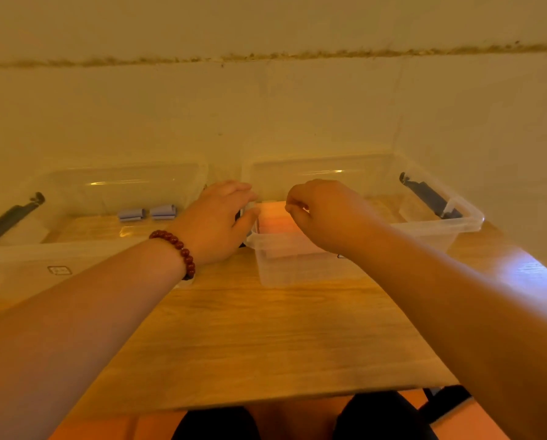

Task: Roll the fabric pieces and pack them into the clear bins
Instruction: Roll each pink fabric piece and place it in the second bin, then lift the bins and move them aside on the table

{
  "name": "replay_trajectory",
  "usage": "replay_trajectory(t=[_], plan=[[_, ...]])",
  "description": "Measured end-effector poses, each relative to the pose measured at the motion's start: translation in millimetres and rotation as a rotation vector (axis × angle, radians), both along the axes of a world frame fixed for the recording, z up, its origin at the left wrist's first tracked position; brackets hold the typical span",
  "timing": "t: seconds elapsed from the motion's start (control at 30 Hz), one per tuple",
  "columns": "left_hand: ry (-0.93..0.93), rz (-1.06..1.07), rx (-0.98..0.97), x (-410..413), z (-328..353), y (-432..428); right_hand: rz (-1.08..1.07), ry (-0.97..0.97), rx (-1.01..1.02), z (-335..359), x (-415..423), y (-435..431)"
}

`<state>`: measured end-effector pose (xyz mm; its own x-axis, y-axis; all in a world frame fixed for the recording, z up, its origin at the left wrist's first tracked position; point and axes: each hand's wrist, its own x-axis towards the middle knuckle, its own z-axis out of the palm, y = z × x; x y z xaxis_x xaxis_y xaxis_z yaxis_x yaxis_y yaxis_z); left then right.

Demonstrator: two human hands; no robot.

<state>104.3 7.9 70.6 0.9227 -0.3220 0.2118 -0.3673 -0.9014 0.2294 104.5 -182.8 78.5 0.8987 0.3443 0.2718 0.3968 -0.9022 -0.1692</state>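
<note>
Two clear bins stand side by side on the wooden table. The left bin (18, 258) holds two small rolled pale blue fabric pieces (148, 213) near its far wall. Orange fabric (270, 219) lies in the left end of the right bin (440, 231). My left hand (218, 223), with a red bead bracelet on its wrist, is cupped round the right bin's left end, thumb on the rim by a dark latch. My right hand (323, 214) hovers over the orange fabric with curled fingers, the fingertips pinching its far right edge.
Each bin has a dark latch handle on its outer end, one on the left bin (10, 219) and one on the right bin (429, 196). A pale wall rises directly behind the bins. The table's near edge (265, 398) lies above my knees.
</note>
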Motion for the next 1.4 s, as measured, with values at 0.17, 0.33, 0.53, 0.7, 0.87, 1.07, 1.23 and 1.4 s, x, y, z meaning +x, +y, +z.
replay_trajectory(t=[0.17,0.33,0.53,0.7,0.87,1.07,1.23,1.4], plan=[[0.067,0.025,-0.009,-20.4,-12.0,-2.9,-0.057,-0.026,-0.051,-17.2,-23.1,11.1],[0.047,0.026,0.007,-27.7,-13.2,-5.9,-0.059,-0.08,-0.109,-18.5,-31.7,14.1],[-0.046,0.019,0.093,-14.6,-12.5,0.2,-0.016,-0.087,-0.068,-20.2,-24.5,14.4],[-0.129,0.004,0.044,-8.6,-20.0,-0.5,-0.018,-0.191,-0.103,-28.3,-14.2,13.7],[-0.12,-0.02,-0.008,-8.1,-26.0,-0.6,-0.066,-0.181,-0.105,-34.1,-11.9,13.7],[0.035,0.009,0.065,-14.5,-12.5,-3.6,-0.044,-0.026,-0.097,-18.6,-18.6,11.8],[0.16,0.071,0.079,-19.4,2.8,-8.4,-0.042,0.103,-0.111,-1.6,-26.7,10.0],[0.205,0.084,0.106,-20.5,25.1,-12.5,-0.036,0.181,-0.111,14.1,-25.1,10.0]])
